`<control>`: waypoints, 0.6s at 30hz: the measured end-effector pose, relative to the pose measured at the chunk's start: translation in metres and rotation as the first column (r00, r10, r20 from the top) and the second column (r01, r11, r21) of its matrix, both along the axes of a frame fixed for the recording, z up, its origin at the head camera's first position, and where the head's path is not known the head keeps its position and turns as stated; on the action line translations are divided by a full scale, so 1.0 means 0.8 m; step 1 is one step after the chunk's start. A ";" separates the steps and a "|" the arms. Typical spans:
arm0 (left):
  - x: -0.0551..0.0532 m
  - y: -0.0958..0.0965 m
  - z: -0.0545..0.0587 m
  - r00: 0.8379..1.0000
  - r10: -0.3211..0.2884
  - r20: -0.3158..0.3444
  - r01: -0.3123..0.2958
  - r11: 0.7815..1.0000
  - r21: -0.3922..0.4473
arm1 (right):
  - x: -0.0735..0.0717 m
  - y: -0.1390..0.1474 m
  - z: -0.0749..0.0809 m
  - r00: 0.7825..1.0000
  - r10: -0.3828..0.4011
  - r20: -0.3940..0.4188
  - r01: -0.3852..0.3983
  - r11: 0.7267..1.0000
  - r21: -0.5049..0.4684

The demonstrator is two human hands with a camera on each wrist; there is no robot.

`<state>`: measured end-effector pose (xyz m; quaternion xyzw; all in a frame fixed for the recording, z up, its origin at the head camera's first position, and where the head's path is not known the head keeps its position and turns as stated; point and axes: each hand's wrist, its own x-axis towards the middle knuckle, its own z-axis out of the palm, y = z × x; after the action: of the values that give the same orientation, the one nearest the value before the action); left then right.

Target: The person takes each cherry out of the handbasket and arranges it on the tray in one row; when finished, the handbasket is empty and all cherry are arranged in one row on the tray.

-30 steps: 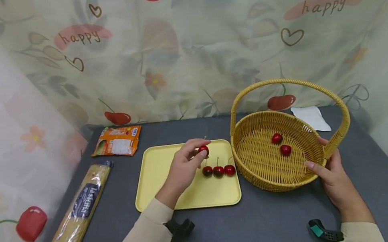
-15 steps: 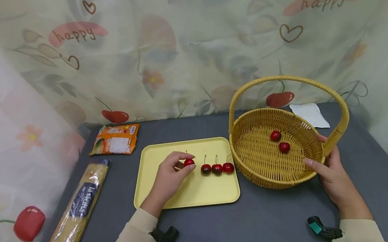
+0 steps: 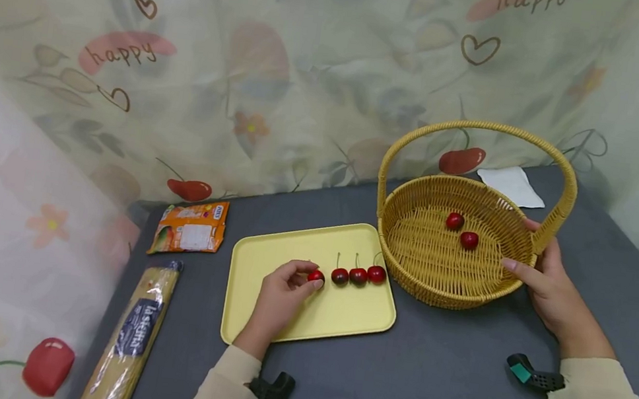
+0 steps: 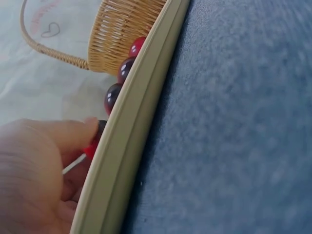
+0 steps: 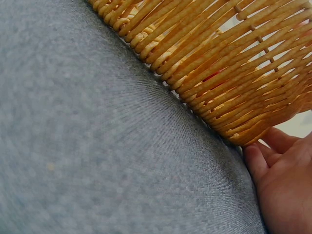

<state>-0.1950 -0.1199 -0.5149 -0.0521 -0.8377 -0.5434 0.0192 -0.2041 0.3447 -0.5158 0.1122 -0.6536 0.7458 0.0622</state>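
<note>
Between its thumb and fingers my left hand (image 3: 279,298) pinches a dark red cherry (image 3: 316,278), low over the yellow tray (image 3: 248,310). Just right of it, three stemmed cherries (image 3: 358,277) stand in a row on the tray. In the left wrist view the tray's rim (image 4: 129,126) partly hides the pinched cherry (image 4: 96,140). My right hand (image 3: 550,294) grips the right side of a wicker basket (image 3: 428,266), thumb over the rim and fingers outside. Two cherries (image 3: 462,231) lie on the basket floor.
An orange snack packet (image 3: 189,227) and a long pack of spaghetti (image 3: 134,336) lie left of the tray. Behind the basket is a white folded cloth or tissue (image 3: 513,185). A patterned curtain (image 3: 309,92) closes off the back of the grey table (image 3: 393,381).
My left hand has moved left and down with its cherry, then slightly right, to the left end of the row. The right hand keeps its grip on the basket.
</note>
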 end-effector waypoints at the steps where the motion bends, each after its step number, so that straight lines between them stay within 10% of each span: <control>1: 0.000 0.001 -0.001 1.000 -0.004 -0.010 0.004 1.000 -0.016 | 0.000 0.000 0.000 1.000 -0.001 0.000 0.001 1.000 0.001; 18: 0.003 0.006 0.001 0.997 -0.047 -0.064 0.038 0.991 -0.126 | 0.000 0.000 0.002 1.000 0.008 -0.001 -0.008 1.000 0.008</control>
<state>-0.1929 -0.1148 -0.5143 -0.0892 -0.8676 -0.4880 0.0324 -0.2037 0.3445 -0.5140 0.1154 -0.6563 0.7433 0.0590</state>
